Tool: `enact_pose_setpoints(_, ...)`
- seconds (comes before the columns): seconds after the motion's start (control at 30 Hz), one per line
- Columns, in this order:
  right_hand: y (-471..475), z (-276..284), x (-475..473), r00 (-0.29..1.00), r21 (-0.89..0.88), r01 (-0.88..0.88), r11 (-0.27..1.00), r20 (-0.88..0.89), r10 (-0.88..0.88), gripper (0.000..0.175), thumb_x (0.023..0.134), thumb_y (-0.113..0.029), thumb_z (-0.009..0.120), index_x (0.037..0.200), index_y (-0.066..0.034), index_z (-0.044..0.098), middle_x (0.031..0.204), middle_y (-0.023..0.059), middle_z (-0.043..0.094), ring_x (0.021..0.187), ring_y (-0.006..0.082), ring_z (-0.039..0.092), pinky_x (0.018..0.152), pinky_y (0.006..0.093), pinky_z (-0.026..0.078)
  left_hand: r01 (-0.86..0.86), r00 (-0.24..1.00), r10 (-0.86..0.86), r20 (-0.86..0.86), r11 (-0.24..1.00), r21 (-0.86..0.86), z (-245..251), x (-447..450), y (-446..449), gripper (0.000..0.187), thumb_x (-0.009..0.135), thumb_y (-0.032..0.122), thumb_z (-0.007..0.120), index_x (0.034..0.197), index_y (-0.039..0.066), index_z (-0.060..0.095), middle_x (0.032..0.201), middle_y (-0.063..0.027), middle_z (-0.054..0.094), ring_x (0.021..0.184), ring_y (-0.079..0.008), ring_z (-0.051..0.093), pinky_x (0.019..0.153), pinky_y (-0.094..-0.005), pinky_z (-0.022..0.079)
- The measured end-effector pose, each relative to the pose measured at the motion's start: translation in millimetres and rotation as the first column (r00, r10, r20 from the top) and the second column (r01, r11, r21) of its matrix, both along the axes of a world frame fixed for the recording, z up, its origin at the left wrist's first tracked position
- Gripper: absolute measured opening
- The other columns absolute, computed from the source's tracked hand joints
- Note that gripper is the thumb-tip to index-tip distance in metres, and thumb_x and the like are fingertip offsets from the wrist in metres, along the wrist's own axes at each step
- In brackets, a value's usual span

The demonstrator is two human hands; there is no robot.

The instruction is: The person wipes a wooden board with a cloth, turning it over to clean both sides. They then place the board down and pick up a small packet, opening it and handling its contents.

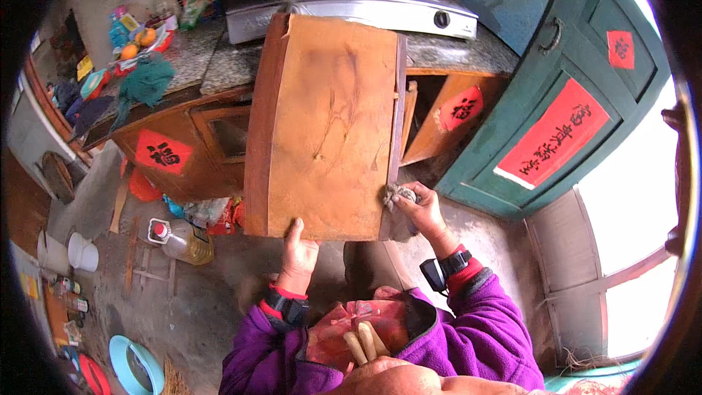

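A wooden panel (334, 131), with a tan plywood face and dark reddish-brown strips along its sides, is held up in front of me. It looks like a cabinet door or a drawer's underside; dark streaks and stains mark the face. My left hand (300, 260) grips its lower edge, thumb over the face and fingers hidden behind. At the lower right corner, my right hand (426, 213) pinches a crumpled grey rag or scrubbing wad (399, 196) against the right side strip.
Behind the panel stands a silver gas stove (351, 16) on a granite counter (219, 66). A green door (493, 148) is to the right. On the floor at left are an oil jug (184, 241), a white bucket (83, 252) and a blue basin (137, 365).
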State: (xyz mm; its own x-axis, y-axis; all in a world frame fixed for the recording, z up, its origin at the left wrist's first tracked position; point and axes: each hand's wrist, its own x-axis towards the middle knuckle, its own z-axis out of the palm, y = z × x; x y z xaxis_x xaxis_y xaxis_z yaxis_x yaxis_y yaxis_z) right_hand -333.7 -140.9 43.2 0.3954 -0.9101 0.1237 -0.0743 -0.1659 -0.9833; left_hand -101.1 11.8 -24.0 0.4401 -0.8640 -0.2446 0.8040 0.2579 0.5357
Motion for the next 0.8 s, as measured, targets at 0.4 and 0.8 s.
enact_pose_setpoints(0.4,-2.2,18.9,22.3,0.991,-0.223,-0.073,0.972,-0.125,0.046,0.013,0.081,-0.007,0.070,0.091,-0.0005,0.065,0.081,-0.0022,0.061,0.076,0.0061,0.055,0.069,0.0234,0.047,0.250,0.968,-0.249,0.039,0.968,-0.035,-11.6,2.5,28.3,0.049,0.088,0.036,0.061,0.127,0.012,0.045,0.120,-0.0083,0.058,0.102,-0.0276,0.061,0.080,-0.0442,0.052)
enact_pose_setpoints(0.8,-146.2,164.6,107.1,0.892,-0.733,0.113,0.671,-0.222,-0.394,0.039,0.077,-0.033,0.070,0.100,-0.0011,0.065,0.084,0.0191,0.067,0.080,0.0305,0.066,0.072,0.0352,0.050,0.199,0.979,-0.197,0.057,0.979,-0.044,-13.1,0.9,25.6,0.041,0.092,0.038,0.054,0.122,0.011,0.050,0.114,-0.0081,0.062,0.095,-0.0238,0.063,0.077,-0.0405,0.053)
